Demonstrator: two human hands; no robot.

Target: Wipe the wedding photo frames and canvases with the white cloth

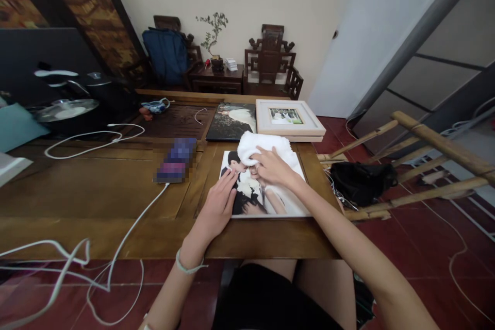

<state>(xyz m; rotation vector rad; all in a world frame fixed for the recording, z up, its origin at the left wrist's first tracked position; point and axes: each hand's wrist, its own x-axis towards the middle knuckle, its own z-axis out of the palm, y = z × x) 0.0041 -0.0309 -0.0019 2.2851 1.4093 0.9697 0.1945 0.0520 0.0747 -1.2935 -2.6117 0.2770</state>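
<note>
While left hand [221, 197], fingers together, lies on the photo panel [249, 197]'s left edge, likely steadying it, right hand [275, 167], fingers loosely spread, presses white cloth [269, 141] at panel's far side; panel flat on tabletop [116, 183].

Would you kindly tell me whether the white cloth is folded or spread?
Folded over: the white cloth shows a thick, rounded edge beside the right hand.
</note>
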